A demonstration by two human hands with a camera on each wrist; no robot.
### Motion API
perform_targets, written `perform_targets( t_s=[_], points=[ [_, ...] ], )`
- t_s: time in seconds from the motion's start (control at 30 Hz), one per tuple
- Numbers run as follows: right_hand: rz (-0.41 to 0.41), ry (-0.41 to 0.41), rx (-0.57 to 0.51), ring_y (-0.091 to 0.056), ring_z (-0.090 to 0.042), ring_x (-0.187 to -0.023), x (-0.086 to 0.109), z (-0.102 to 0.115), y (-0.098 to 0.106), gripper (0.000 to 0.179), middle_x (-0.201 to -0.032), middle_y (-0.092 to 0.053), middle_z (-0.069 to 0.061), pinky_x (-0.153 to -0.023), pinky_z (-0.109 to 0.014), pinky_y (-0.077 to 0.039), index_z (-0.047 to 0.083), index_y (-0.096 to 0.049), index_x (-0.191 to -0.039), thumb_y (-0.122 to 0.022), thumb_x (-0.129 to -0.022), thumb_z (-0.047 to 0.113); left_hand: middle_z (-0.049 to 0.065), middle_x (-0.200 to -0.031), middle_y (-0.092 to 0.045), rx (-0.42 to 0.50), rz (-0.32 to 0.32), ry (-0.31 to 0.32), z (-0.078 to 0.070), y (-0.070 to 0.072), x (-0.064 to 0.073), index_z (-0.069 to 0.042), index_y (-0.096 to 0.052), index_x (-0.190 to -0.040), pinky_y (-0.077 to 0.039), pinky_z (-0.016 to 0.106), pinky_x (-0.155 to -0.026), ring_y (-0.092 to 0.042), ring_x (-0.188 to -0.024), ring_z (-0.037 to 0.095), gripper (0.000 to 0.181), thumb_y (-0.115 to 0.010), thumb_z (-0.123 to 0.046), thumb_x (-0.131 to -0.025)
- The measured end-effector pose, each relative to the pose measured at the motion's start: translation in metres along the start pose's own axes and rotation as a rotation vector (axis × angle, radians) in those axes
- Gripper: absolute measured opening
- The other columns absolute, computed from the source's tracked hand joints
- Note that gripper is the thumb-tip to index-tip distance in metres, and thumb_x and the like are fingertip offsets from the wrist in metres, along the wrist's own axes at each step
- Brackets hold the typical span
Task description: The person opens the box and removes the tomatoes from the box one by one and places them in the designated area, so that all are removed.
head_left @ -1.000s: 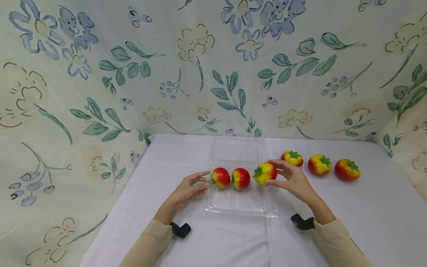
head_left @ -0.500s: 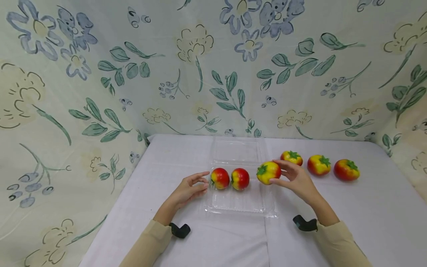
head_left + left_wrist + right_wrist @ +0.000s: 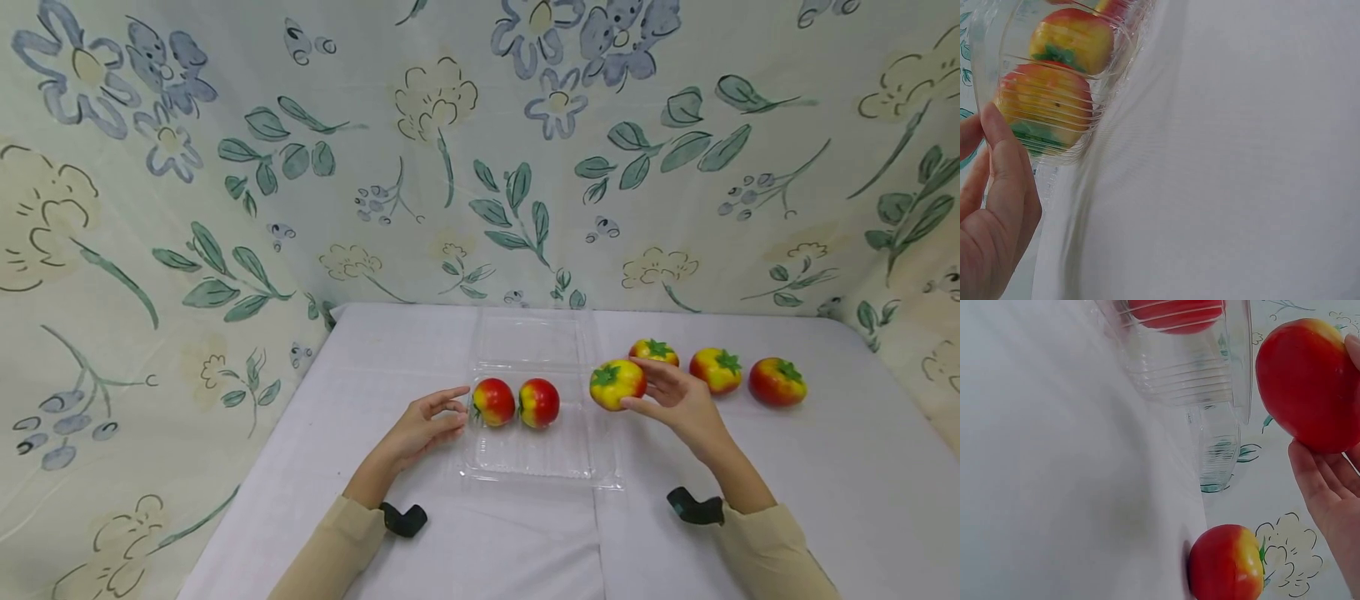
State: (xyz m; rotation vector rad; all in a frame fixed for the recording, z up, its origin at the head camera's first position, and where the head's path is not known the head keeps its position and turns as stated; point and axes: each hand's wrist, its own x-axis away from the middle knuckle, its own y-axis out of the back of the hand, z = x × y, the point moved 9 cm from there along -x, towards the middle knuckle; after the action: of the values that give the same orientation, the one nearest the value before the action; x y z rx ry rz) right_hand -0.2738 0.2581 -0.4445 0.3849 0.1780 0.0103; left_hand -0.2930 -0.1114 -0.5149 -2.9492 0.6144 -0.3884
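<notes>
My right hand (image 3: 686,410) holds a glossy red-and-yellow persimmon (image 3: 618,384) by its right side, fingertips above and thumb below. In the right wrist view this persimmon (image 3: 1310,384) is raised beside the clear plastic container (image 3: 1179,375). At the container's left edge, my left hand (image 3: 422,429) pinches the rim, as the left wrist view shows with the fingers (image 3: 1004,144) at the lip. Inside the clear container (image 3: 532,454) sit two persimmons side by side, the left one (image 3: 493,402) nearest my left hand and the right one (image 3: 538,403) beside it.
Behind the tray, the container's hinged lid (image 3: 528,340) lies open. To the right stand three more persimmons: one (image 3: 651,351) partly hidden by my right hand, a middle one (image 3: 715,372), and a far-right one (image 3: 777,382). A flowered cloth (image 3: 420,183) hangs behind the white table (image 3: 525,550).
My right hand has moved rightward with the persimmon, from over the container's right part to its right edge, and the calyx turns more toward the camera. The left hand stays put.
</notes>
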Motion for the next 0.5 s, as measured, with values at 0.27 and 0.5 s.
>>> perform_targets(
  t_s=[0.27, 0.5],
  points=[
    [-0.026, -0.001, -0.033, -0.054, -0.002, -0.119, 0.004, -0.004, 0.007, 0.066, -0.143, -0.048, -0.023, -0.092, -0.014, -0.046, -0.001, -0.051, -0.142, -0.079, -0.087, 0.022, 0.01, -0.111, -0.056, -0.005, 0.006, 0.003, 0.001, 0.0, 0.0, -0.007, -0.049, -0.147, -0.057, 0.024, -0.084, -0.063, -0.084, 0.013, 0.055, -0.067, -0.004, -0.095],
    [-0.044, -0.044, -0.031, -0.053, 0.002, -0.113, 0.008, -0.009, 0.014, 0.065, -0.142, -0.047, -0.022, -0.092, -0.016, -0.047, 0.0, -0.05, -0.142, -0.078, -0.089, 0.025, 0.01, -0.111, -0.056, -0.011, 0.005, -0.002, 0.001, 0.001, -0.001, -0.007, -0.049, -0.147, -0.057, 0.024, -0.084, -0.063, -0.085, 0.013, 0.054, -0.067, -0.005, -0.095]
  ],
)
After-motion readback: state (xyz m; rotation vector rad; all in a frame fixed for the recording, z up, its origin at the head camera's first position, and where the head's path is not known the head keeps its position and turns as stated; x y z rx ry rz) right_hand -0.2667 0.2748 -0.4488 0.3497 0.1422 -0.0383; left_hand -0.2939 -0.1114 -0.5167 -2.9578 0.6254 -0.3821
